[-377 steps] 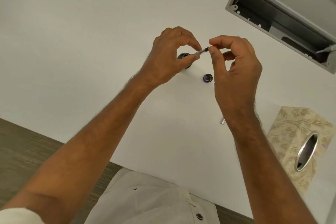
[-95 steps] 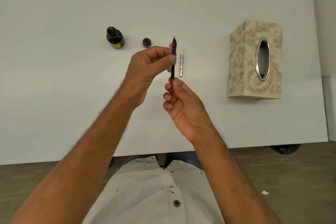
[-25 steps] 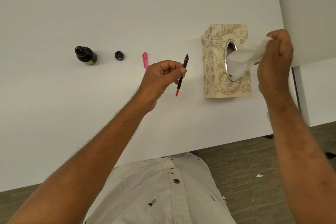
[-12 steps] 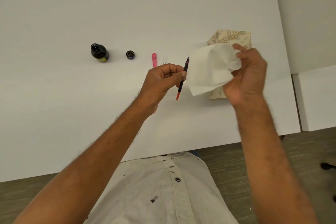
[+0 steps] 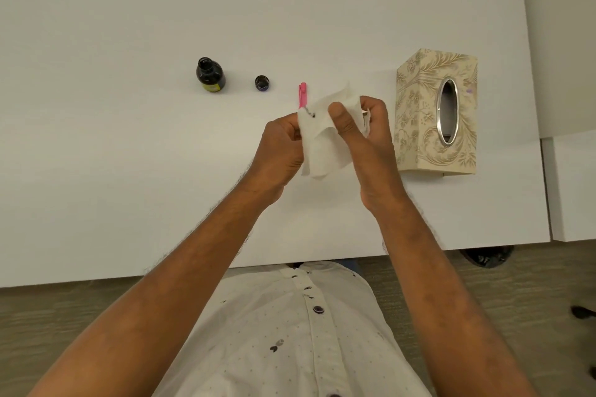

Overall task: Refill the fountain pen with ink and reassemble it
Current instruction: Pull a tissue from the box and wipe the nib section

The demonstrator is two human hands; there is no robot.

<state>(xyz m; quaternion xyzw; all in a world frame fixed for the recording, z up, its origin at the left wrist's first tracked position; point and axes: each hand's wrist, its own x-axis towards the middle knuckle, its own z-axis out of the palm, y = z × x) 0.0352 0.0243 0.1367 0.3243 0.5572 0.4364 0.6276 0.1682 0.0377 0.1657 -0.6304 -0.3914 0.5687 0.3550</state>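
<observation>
both hands met over the white table (image 5: 129,138): the right hand (image 5: 361,138) pinched a tissue (image 5: 325,145) with curled fingers, and the left hand (image 5: 280,151) was closed on the fountain pen, which the tissue hid but for a dark ink spot. light, stiff and probably slick with wet ink, the pen seemed best held by its barrel. its pink cap (image 5: 302,98) lay just beyond, with the open ink bottle (image 5: 209,76) further left.

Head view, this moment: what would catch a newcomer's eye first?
The white tissue at the centre, gripped between the left hand and right hand, with a small dark ink spot near its upper left corner. Behind it on the white table lie a pink pen cap, an open ink bottle and its cap, with a patterned tissue box at right.
</observation>
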